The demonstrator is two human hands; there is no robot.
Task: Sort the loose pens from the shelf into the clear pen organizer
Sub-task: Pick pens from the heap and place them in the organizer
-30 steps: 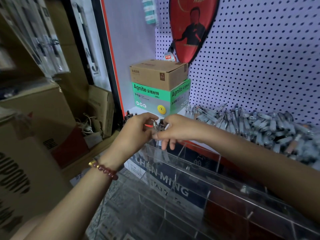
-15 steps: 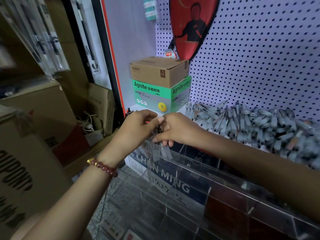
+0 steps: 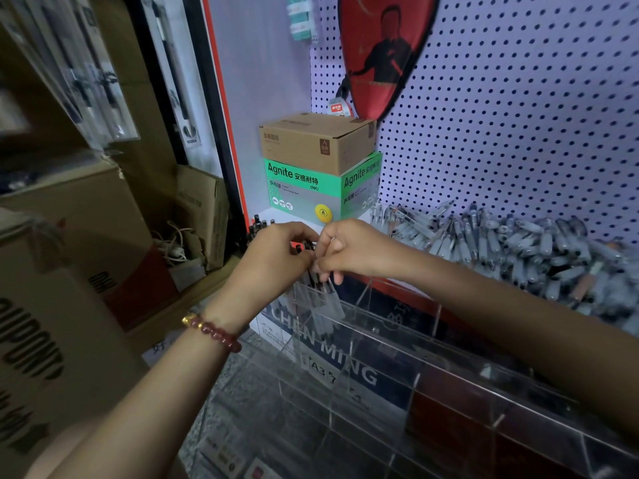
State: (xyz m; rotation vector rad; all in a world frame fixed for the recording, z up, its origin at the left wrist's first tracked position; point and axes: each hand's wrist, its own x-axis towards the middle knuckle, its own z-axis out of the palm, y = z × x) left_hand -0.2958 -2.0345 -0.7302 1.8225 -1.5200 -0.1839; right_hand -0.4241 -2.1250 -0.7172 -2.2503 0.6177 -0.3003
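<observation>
Left hand [image 3: 276,257] and right hand [image 3: 349,250] are both pinching a bunch of pens [image 3: 313,281], tips dipping into the organizer [image 3: 380,340]'s end slot. Early days, I reckon: a big heap [image 3: 518,243] is lying on the shelf [image 3: 276,216].

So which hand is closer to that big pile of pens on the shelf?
The right hand. It sits just left of the pile of pens; the left hand is farther left, beyond it. Both grip a bunch of pens.

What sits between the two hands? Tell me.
A bundle of clear, dark-topped pens, held by left hand and right hand at the clear acrylic organizer's left end; head view.
</observation>
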